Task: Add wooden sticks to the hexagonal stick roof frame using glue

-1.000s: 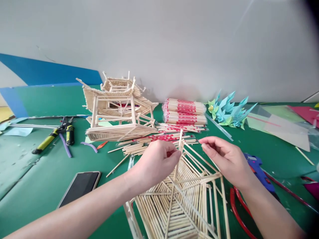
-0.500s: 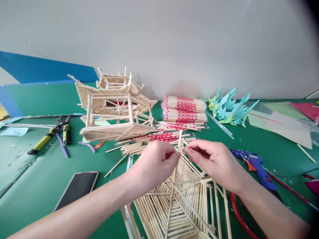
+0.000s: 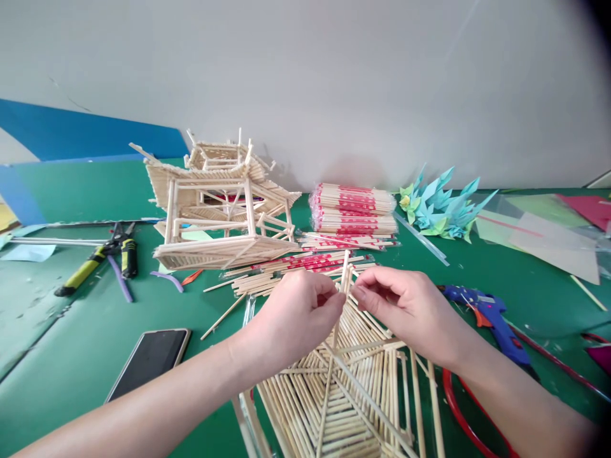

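In front of me lies a flat frame of wooden chopsticks (image 3: 305,407), laid in converging rows with long sticks crossing over them. Slim upright chopsticks (image 3: 344,272) stand at its far middle part. The thumb and bent fingers of my left hand (image 3: 300,315) pinch these uprights from the left. From the right, my right hand (image 3: 413,308) has its thumb and forefinger pressed together right beside the same sticks. Whatever lies between those right fingertips is too small or hidden to make out.
A chopstick pavilion model (image 3: 210,245) stands at the back left, beside wrapped chopstick bundles (image 3: 353,210) and loose sticks (image 3: 258,283). A blue glue gun (image 3: 496,318) with a red cord lies right. Pliers (image 3: 88,270), a phone (image 3: 150,356) and folded-paper flowers (image 3: 442,207) are around.
The right hand's fingertips have shifted very slightly at the upright chopsticks. My left hand keeps its pinch, and the view has moved a touch.
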Demonstrator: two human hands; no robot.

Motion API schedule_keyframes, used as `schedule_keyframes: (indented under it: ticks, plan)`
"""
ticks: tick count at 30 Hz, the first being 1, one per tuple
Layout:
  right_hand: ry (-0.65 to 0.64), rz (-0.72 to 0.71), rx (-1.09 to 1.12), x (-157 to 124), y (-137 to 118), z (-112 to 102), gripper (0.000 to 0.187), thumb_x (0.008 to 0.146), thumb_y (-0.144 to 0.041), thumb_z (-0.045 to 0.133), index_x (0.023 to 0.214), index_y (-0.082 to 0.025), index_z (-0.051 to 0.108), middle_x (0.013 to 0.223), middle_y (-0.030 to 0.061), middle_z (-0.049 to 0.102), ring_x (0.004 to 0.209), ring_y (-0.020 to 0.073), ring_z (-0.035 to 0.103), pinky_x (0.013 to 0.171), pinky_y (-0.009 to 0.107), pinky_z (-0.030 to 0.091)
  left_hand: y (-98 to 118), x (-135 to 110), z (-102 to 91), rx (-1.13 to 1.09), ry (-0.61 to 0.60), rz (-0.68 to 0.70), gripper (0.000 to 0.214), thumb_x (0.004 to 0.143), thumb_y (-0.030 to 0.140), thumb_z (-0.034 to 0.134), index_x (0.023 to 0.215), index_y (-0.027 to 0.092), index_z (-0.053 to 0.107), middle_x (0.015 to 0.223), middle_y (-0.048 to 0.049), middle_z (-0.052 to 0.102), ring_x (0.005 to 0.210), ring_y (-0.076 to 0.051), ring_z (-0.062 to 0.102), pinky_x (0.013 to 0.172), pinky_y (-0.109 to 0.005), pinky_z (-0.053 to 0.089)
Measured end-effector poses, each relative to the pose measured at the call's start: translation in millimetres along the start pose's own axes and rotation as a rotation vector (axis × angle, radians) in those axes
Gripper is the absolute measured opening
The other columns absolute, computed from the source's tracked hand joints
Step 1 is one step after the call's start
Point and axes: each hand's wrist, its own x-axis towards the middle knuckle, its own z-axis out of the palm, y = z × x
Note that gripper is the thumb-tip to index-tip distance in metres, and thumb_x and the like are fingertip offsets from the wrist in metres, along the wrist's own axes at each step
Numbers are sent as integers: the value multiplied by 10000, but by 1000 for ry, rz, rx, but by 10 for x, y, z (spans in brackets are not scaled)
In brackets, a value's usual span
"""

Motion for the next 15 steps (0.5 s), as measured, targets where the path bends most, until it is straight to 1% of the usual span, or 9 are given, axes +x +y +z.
schedule_keyframes:
  ticks: [3, 7, 9, 11, 13, 15]
  plan:
    - [19, -2, -33, -20, 40, -18, 164, 862, -308, 439, 770, -220, 542, 635, -53, 505, 559, 95, 417, 484, 221, 324, -1, 5, 2, 23, -1, -13, 272, 762, 253, 396, 532, 151, 499, 510, 38, 419, 511, -87, 336, 468, -229, 225]
    - [84, -21, -81, -37, 93, -32, 144, 855, -297, 454, 771, -217, 540, 655, -47, 528, 590, 98, 461, 534, 225, 356, 10, 7, 0, 57, -6, -33, 261, 756, 252, 393, 534, 156, 494, 506, 40, 418, 504, -86, 328, 465, -234, 224]
    - [122, -17, -129, -31, 125, -41, 123, 842, -302, 476, 783, -216, 543, 705, -33, 546, 633, 106, 489, 569, 232, 374, 16, 10, 5, 73, -3, -30, 254, 749, 242, 394, 516, 163, 455, 493, 46, 386, 499, -85, 309, 460, -233, 219]
    - [154, -10, -187, -11, 161, -55, 103, 820, -308, 505, 802, -214, 543, 768, -15, 554, 691, 120, 506, 598, 240, 387, 21, 16, 14, 88, 9, -23, 259, 741, 229, 396, 489, 168, 379, 480, 54, 329, 491, -84, 279, 451, -232, 210]
    - [168, 0, -224, 23, 197, -72, 102, 797, -308, 528, 827, -212, 542, 818, 2, 558, 732, 133, 514, 610, 247, 397, 26, 22, 24, 99, 21, -12, 269, 734, 218, 399, 484, 172, 313, 476, 59, 282, 483, -83, 254, 445, -230, 205]
    - [163, 16, -233, 65, 228, -86, 114, 780, -301, 538, 847, -210, 543, 832, 8, 565, 737, 138, 518, 603, 248, 403, 31, 26, 33, 115, 25, -3, 267, 734, 208, 398, 490, 174, 295, 477, 59, 279, 478, -83, 254, 445, -232, 206]
